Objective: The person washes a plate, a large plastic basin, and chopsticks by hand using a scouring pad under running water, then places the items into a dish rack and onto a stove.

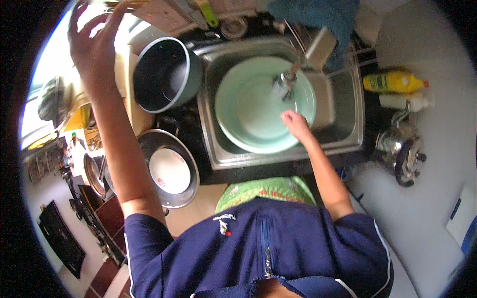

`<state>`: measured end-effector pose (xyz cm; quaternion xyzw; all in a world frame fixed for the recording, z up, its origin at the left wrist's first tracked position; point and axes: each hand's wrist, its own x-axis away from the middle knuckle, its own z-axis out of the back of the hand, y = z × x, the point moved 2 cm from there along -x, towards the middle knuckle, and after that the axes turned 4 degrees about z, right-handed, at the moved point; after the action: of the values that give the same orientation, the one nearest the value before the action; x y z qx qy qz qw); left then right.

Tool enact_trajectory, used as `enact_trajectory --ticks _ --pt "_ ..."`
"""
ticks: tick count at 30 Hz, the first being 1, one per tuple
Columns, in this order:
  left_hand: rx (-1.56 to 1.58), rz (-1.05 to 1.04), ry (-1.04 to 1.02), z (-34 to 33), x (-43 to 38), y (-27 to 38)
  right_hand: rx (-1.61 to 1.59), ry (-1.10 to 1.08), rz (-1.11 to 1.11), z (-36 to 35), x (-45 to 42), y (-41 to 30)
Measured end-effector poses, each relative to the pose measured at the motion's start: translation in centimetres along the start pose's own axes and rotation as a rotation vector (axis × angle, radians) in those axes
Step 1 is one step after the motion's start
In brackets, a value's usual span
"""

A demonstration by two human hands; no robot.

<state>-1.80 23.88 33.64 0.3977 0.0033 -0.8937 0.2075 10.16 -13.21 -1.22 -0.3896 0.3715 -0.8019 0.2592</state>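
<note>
My left hand [95, 44] is raised at the upper left, fingers apart and curved, in front of the bright window; its fingertips reach the picture's rim, and I cannot tell whether they touch anything. My right hand [294, 122], its fingers curled, hovers over the right part of a pale green plastic basin [229, 128]. The basin sits in a stainless steel sink [223, 161], below a metal faucet [287, 77]. Whether the right hand holds something small is not visible. A large dark pot [192, 82] with a pale rim stands left of the sink.
A white bowl [169, 171] lies in a wide metal pan [192, 188] at the left. Right of the sink are a yellow detergent bottle [391, 82] and a steel kettle [398, 149]. A beige container [321, 48] and a blue cloth [316, 15] are behind the sink.
</note>
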Motion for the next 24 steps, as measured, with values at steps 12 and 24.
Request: enact_trajectory --ticks 12,24 --pt "0.830 0.949 -0.955 -14.7 29.1 13.0 0.377 0.106 0.081 -2.3 -12.4 11.1" --pt "0.354 0.867 -0.725 -13.5 36.4 9.6 0.700 -0.048 0.471 -11.5 -14.2 5.6"
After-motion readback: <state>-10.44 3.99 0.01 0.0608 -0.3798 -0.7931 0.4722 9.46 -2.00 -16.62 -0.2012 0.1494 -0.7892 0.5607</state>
